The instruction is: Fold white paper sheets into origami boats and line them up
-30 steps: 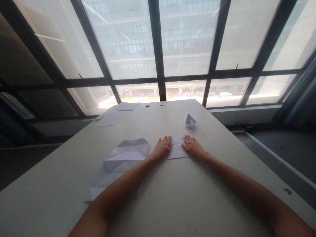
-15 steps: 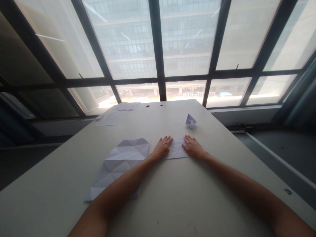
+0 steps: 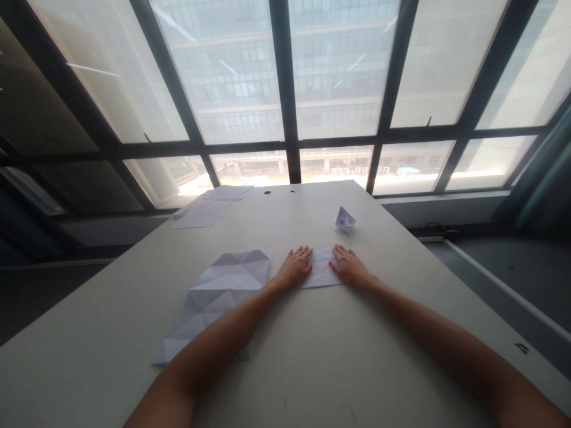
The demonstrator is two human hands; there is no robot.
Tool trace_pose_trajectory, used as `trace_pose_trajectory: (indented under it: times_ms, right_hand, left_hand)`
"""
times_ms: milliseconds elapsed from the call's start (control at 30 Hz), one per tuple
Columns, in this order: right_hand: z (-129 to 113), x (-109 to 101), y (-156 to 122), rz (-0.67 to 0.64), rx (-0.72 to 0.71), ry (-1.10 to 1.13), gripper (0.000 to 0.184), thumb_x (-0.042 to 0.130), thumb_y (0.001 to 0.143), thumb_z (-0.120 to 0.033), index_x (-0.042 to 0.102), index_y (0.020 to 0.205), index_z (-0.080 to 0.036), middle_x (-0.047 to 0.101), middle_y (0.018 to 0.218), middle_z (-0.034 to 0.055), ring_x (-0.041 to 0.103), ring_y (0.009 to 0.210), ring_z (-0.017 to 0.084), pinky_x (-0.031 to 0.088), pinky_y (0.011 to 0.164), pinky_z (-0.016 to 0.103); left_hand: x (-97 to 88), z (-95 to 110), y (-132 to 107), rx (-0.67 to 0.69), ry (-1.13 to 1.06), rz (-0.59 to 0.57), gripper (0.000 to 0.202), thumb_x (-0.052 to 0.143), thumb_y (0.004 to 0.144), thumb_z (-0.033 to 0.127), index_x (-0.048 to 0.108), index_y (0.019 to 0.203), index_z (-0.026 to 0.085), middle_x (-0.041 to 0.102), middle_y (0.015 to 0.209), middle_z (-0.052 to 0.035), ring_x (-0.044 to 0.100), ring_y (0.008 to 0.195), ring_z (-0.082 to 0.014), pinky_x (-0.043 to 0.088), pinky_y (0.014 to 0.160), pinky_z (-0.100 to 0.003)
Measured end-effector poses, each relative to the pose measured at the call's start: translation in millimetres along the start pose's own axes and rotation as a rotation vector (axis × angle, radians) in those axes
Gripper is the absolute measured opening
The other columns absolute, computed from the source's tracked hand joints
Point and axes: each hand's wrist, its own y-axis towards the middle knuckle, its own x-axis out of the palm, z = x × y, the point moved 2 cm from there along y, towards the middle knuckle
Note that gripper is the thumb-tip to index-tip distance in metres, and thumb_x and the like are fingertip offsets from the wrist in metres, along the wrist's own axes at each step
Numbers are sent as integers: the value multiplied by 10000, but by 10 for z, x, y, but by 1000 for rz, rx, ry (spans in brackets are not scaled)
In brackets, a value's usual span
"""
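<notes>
Lying between and partly beneath both flat, outstretched hands [image 3: 295, 267] [image 3: 351, 267]: a creased white paper [image 3: 323, 268].

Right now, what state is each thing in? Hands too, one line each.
Left hand: palm down, fingers extended, on the small paper's left side.
Right hand: palm down, fingers extended, on its right side.
Small paper: lying flat, creased.
Large sheet: spread out, ridged with creases, partly hidden by the left forearm.
Folded paper shape: standing, point up.
Loose sheets: lying flat, some overlapping.
Curtains: drawn aside.
</notes>
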Motion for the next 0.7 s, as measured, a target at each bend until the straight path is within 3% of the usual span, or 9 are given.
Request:
trace_pose_trajectory:
  times_ms: [100, 333, 700]
  right_hand:
    - [4, 6, 2, 1, 0, 6, 648, 353, 1011, -415, 345, 1531, -27, 291, 1612, 190, 227, 1508, 261, 137, 1223, 418]
    - [11, 24, 10, 6, -4, 3, 632, 361, 1016, -408, 347, 1531, -42, 299, 1607, 201, 224, 1508, 257, 144, 1217, 424]
    - [8, 11, 4, 12, -22, -24, 621, 355, 1018, -408, 358, 1531, -60, 308, 1603, 200, 247, 1501, 266, 174, 1211, 440]
  left_hand:
    - [1, -2, -5, 9, 5, -6, 581, 394, 986, 382, 376, 1521, 157, 343, 1601, -125, 269, 1501, -269, 175, 1230, -494]
    - [-17, 8, -24, 12, -49, -21, 714, 391, 974, 424, 157, 1599, 169, 249, 1641, -94, 204, 1523, -238, 125, 1241, -469]
    - [-14, 8, -16, 39, 21, -40, 615, 370, 1000, 431, 308, 1554, 173, 300, 1621, -116, 202, 1523, -256, 152, 1232, -499]
